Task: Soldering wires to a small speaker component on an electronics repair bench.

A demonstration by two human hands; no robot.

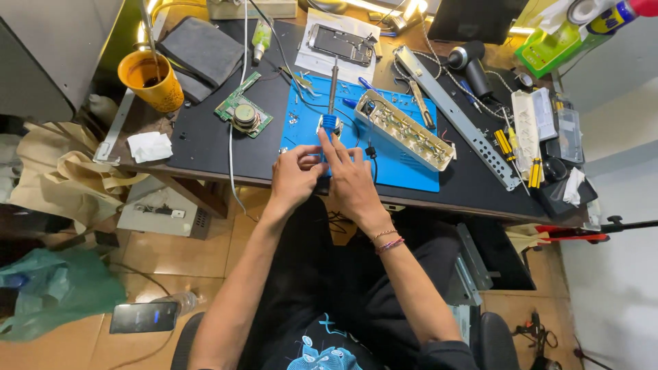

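Both hands (325, 171) below soldering iron (331, 103)

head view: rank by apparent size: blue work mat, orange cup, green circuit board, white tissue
1. blue work mat, clearly largest, though the hands cover part of it.
2. orange cup.
3. green circuit board, close to the cup in extent; the order is unsure.
4. white tissue, smallest.
All lie at similar depth on the desk.

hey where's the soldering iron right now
The soldering iron lies on the blue mat at the desk's middle, just beyond both hands, left of the opened power strip.
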